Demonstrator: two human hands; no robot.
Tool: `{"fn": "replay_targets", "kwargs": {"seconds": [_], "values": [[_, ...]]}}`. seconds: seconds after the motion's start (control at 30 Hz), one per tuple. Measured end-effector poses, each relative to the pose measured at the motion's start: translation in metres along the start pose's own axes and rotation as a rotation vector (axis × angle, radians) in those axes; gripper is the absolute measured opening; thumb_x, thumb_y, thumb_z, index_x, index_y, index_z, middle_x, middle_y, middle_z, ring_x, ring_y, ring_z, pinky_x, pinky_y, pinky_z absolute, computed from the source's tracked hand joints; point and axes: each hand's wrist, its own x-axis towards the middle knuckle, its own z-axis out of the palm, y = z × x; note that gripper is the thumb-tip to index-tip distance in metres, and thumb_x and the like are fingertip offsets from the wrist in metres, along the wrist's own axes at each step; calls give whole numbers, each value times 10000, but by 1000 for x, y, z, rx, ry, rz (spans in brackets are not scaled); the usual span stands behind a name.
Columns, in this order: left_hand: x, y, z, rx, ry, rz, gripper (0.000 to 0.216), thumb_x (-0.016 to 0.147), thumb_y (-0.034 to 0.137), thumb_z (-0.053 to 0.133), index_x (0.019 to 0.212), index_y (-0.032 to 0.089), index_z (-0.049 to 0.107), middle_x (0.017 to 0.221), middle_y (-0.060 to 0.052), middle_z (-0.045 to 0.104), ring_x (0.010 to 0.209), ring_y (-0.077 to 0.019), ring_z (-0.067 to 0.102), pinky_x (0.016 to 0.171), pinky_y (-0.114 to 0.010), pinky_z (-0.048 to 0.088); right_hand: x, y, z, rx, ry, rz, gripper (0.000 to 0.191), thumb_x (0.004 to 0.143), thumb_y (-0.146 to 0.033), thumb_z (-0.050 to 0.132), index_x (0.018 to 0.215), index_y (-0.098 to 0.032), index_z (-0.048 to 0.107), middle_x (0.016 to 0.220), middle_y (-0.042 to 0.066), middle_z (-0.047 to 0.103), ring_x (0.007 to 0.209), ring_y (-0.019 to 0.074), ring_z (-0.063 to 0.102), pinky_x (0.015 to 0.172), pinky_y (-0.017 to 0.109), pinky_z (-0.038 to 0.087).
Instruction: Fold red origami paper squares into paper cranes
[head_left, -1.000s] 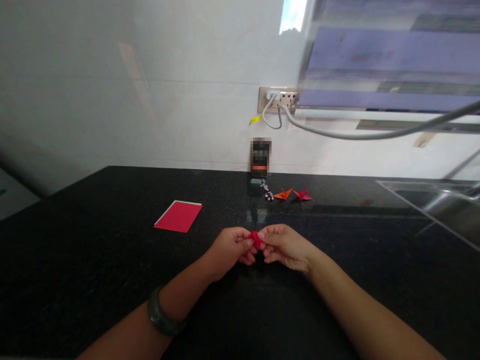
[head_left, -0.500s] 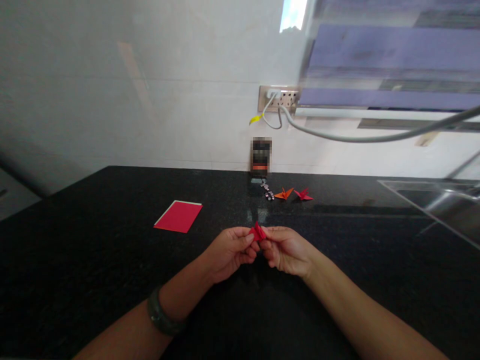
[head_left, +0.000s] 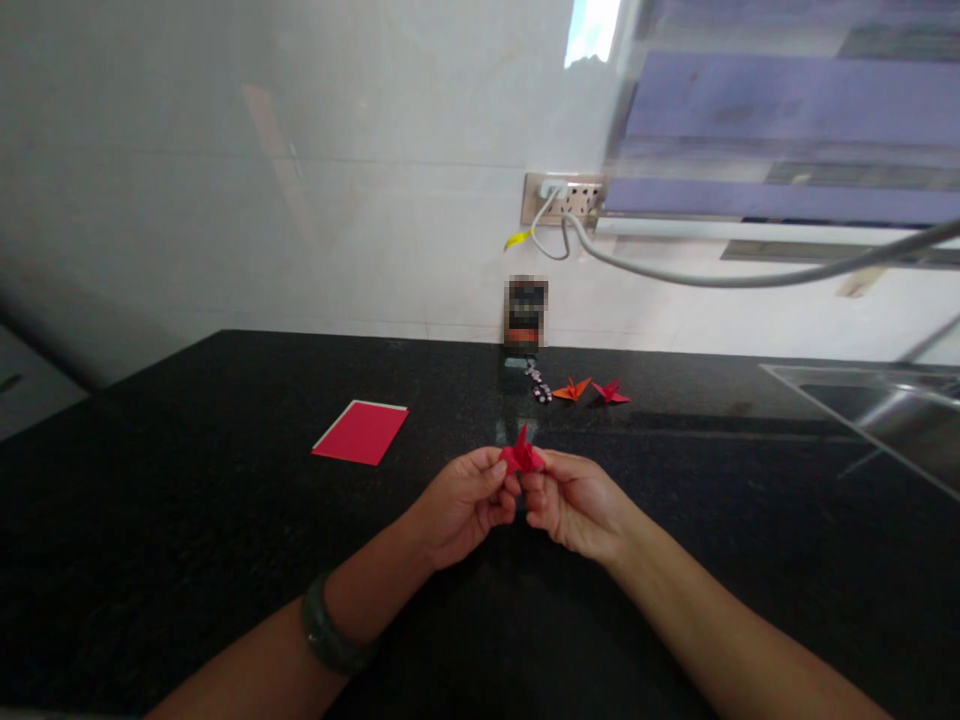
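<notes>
Between my two hands is a red origami crane (head_left: 523, 455), held just above the dark counter with a point sticking up in its middle. My left hand (head_left: 472, 500) pinches its left wing between thumb and fingers. On the other side, my right hand (head_left: 574, 500) pinches the right wing in the same way. Beyond my hands, an orange paper crane (head_left: 574, 389) and another red paper crane (head_left: 611, 391) stand on the counter. To the left lies a stack of red paper (head_left: 361, 433) with a pale edge showing.
A phone-like object (head_left: 526, 315), blurred out, leans on the wall with a beaded strap (head_left: 538, 383) before it. A sink (head_left: 900, 410) is set into the black counter (head_left: 187, 480) at right. A grey cable (head_left: 720, 278) runs from the wall socket (head_left: 562, 198).
The crane's wings have been drawn apart to the sides, and its upright point now shows more clearly. My hands still pinch it. The whole view has shifted slightly.
</notes>
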Motion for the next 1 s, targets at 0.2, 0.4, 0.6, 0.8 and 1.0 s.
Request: {"fn": "replay_targets", "kwargs": {"seconds": [0.2, 0.4, 0.6, 0.8, 1.0], "values": [[0, -2, 0, -1, -13, 37, 130, 745, 201, 623, 813, 94, 596, 716, -43, 636, 578, -72, 586, 583, -179, 495, 3, 5, 4, 8, 72, -95, 208, 849, -157, 414, 784, -65, 588, 575, 46, 629, 480, 115, 608, 516, 247, 537], [1, -3, -2, -4, -19, 59, 144, 742, 219, 623, 804, 95, 585, 722, -45, 626, 585, -78, 580, 569, -179, 486, 3, 8, 5, 24, 57, -124, 178, 831, -151, 437, 760, -85, 585, 545, 15, 610, 439, 95, 581, 494, 237, 537], [2, -4, -2, -5, -29, 69, 157, 731, 234, 634, 787, 99, 576, 709, -43, 614, 599, -88, 579, 569, -184, 480, 3, 9, 5, 52, 40, -133, 172, 833, -158, 441, 750, -92, 577, 537, 4, 599, 429, 91, 576, 477, 232, 536], [0, -2, 1, 13, -41, 77, 185, 733, 268, 633, 781, 98, 578, 700, -45, 613, 601, -93, 583, 580, -192, 489, 4, 10, 5, 25, 50, -154, 186, 841, -170, 427, 762, -99, 580, 555, 13, 602, 458, 93, 581, 509, 230, 538], [0, -2, 1, 22, -23, 80, 205, 726, 287, 640, 784, 102, 576, 710, -44, 611, 609, -95, 580, 591, -200, 485, 4, 10, 7, 5, 62, -152, 232, 850, -175, 390, 780, -86, 592, 610, 56, 638, 515, 115, 609, 529, 234, 537]]}}
